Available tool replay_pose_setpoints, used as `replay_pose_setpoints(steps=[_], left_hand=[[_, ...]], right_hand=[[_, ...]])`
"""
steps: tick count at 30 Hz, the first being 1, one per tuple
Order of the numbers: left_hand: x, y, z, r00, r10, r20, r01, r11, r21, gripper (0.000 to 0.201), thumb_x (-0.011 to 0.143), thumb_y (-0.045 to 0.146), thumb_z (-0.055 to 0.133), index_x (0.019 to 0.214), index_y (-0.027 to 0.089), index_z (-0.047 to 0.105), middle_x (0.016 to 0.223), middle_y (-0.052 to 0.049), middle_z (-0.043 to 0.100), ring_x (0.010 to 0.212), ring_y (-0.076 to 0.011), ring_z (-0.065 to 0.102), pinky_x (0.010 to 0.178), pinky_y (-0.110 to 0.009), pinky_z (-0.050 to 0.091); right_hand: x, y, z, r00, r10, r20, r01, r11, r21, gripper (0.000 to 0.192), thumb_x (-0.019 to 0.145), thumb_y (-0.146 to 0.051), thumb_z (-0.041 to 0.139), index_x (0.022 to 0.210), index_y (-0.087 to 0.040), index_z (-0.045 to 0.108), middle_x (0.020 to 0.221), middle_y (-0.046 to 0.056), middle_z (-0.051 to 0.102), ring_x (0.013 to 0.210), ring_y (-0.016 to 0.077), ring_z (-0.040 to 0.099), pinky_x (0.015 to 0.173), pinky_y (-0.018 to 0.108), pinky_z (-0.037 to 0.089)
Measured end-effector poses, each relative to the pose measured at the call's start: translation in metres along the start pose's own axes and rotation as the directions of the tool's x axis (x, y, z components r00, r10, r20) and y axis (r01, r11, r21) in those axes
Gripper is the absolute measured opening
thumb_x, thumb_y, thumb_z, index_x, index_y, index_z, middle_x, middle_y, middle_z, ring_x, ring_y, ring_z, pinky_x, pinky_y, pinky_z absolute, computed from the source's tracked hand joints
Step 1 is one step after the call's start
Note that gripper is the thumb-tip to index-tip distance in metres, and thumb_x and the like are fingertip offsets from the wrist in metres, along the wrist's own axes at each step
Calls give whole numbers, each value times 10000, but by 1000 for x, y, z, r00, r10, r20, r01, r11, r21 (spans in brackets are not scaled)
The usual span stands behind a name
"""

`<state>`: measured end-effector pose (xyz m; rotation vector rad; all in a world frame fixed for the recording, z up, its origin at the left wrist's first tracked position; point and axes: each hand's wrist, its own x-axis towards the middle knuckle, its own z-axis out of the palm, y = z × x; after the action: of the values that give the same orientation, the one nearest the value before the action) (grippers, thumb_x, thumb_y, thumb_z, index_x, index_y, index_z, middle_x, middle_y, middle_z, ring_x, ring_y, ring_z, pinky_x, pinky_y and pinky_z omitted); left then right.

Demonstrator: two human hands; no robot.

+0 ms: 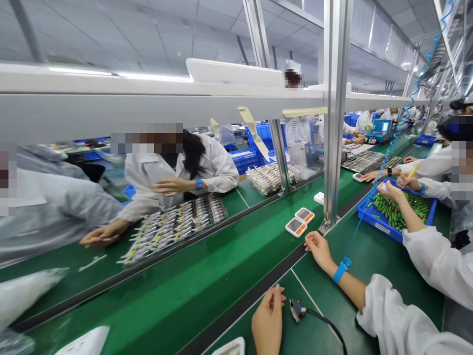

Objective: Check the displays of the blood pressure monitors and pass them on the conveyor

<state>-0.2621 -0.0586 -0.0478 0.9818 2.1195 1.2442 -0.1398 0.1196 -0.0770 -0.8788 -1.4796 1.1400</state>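
My left hand (266, 321) rests low on the green bench, fingers drawn together; whether it pinches something small I cannot tell. Just right of it lies a small grey connector (296, 310) on a black cable (328, 326), not touched. My right hand (319, 249), with a blue wrist strap (340, 270) and a white sleeve, lies at the edge of the green conveyor belt (207, 281), fingers loosely bent and holding nothing. Two white devices with orange screens (299, 221) sit on the belt just beyond it.
A metal post (335, 113) stands right behind the devices. A co-worker's hands (392, 190) on the right reach into a blue bin of green parts (397, 211). Across the belt, people in white coats handle trays of small parts (177, 224). A white device corner (231, 347) shows at the bottom.
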Motion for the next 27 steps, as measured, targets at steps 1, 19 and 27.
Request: replay_pose_setpoints(steps=[1,19,27], left_hand=[[-1,1,1,1000,6,-6,-6,1000,-5,679,690,799,348,766,210,677,698,-60,689,688,-259,655,644,-329,486],[0,-2,1,1000,11,1,-11,1000,-13,596,737,722,361,781,216,673,707,-51,693,697,-264,658,637,-312,479],[-3,7,-4,1000,12,25,-13,1000,27,561,746,682,357,780,213,664,702,-43,693,701,-261,668,636,-313,492]], right_hand=[[0,-1,-2,1000,-5,2,5,1000,-25,283,827,-441,493,892,-172,551,738,39,621,604,165,612,588,288,507],[39,-22,63,999,41,4,-30,789,-614,464,742,-193,707,1178,-150,556,1108,166,535,1036,323,530,909,452,416],[17,-33,79,963,-56,263,143,935,-324,475,700,-65,678,1149,-199,596,1107,75,537,1058,224,541,977,337,410]])
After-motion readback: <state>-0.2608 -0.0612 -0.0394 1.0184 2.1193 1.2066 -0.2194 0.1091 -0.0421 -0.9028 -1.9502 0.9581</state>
